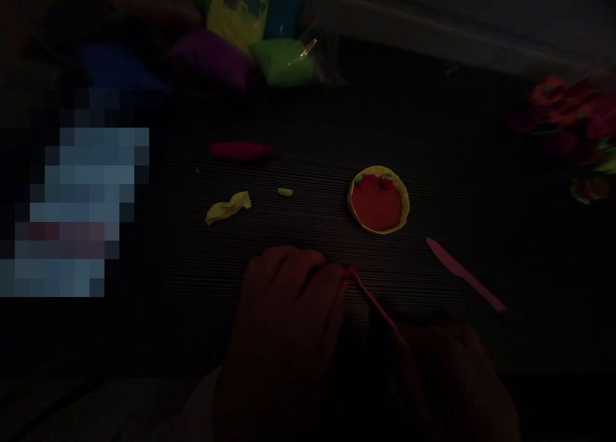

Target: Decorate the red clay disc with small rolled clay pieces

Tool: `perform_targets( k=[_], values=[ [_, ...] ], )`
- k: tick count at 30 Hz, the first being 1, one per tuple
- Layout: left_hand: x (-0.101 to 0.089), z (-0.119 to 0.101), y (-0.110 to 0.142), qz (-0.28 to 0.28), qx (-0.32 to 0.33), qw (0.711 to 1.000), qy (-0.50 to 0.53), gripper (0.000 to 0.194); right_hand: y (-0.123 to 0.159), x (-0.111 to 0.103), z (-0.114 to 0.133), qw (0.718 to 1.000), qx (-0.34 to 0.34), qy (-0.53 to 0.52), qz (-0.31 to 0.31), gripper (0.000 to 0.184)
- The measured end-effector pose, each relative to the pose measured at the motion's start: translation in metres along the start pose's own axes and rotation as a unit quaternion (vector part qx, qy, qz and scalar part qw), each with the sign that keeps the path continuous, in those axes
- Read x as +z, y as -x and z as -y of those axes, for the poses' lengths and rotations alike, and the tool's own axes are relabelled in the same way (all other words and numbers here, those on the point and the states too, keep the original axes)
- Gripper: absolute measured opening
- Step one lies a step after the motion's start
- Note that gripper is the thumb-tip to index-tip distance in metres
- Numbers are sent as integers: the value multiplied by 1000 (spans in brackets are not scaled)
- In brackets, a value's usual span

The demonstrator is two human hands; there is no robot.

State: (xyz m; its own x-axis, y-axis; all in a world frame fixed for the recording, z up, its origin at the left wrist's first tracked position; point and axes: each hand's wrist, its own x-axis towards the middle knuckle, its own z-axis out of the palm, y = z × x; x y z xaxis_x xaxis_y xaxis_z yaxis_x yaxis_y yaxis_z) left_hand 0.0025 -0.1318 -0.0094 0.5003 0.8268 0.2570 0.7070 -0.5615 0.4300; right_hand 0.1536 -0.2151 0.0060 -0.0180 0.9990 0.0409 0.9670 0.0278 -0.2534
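The scene is very dark. My left hand is closed at the lower middle, back up. A small red bit shows at its thumb side, and what the fingers hold is mostly hidden. My right hand, at the lower right, grips a thin pink modelling tool whose tip meets the red bit. Beyond the hands sits a round clay dish with a yellow rim, a red-orange filling and small red and green pieces at its far edge. A pink plastic knife lies right of it.
Left of the dish lie a red clay roll, a crumpled yellow clay strip and a small green clay piece. Bags of coloured clay stand at the back left. Red flower-like pieces are far right. A pixelated area covers the left.
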Motion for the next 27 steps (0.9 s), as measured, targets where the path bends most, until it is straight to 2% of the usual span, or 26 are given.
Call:
perform_targets(
  k=[8,19,27],
  values=[
    [-2,-3,0,10,-20,1000,14,12,0,0,4,1000,26,-5,2,13],
    [-2,-3,-1,4,-37,999,27,12,0,-1,-6,994,-96,36,27,17],
    [-5,-4,-2,-9,-63,996,55,15,2,-3,4,998,47,-32,1,16]
  ],
)
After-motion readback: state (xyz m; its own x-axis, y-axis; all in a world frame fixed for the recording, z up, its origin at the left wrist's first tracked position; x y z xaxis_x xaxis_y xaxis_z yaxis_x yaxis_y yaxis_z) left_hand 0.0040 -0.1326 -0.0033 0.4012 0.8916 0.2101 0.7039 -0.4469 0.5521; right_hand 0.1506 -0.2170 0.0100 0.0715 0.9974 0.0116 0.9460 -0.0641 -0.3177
